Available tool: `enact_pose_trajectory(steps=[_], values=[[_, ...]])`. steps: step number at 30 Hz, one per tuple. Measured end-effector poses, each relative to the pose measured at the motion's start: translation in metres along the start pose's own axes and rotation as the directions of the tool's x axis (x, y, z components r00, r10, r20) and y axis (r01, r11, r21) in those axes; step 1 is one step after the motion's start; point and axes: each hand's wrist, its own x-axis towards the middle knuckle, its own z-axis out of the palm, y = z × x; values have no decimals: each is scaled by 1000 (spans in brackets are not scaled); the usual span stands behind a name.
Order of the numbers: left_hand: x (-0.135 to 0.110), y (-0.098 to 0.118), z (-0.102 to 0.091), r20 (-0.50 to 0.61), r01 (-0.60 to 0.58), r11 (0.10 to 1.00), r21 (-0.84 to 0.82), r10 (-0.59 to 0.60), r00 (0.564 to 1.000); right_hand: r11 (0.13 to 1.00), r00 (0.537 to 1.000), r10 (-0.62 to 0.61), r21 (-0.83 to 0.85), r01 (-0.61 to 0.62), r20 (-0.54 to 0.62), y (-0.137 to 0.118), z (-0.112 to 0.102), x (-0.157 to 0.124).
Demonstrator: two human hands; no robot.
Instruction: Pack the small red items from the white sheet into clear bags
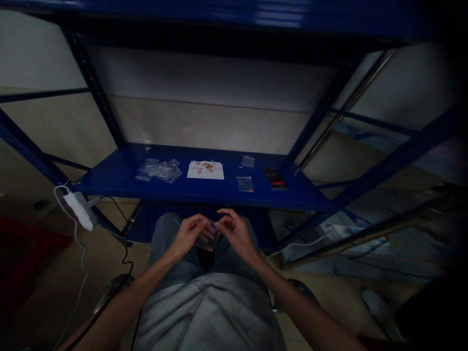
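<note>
Left grip [190, 233], right grip [234, 231], both pinched on what seems a clear bag [205, 241]; held between them

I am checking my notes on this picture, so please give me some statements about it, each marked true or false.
1. The left hand and the right hand hold a clear bag. True.
2. Small pieces lie on a white sheet. True.
3. The pile of bags lies right of the white sheet. False: it lies to the left.
4. The white sheet rests on a blue shelf. True.
5. The power strip is at the shelf's right end. False: it is at the left end.
</note>
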Motion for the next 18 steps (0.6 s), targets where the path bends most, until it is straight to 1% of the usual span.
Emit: enact_pose_trajectory(steps=[4,9,11,14,16,18], values=[[0,1,-1,-67,-27,999,24,29,997,997,997,64,47,-65,33,2,2,-3],[0,6,-1,-157,-52,998,24,55,986,995,996,87,56,-87,-4,-1,2,-6],[-1,9,-1,-173,-72,996,44,78,982,996,997,77,44,-76,-12,-3,1,-5],[-2,10,2,-203,-98,992,85,114,973,1000,999,26,-5,-27,-25,-4,2,-4],[-2,8,5,-247,-104,990,91,123,961,999,999,-1,-39,-1,-49,-4,5,-3],[-1,5,8,-282,-98,993,73,114,952,999,997,-2,-53,-2,-78,-2,9,-3]])
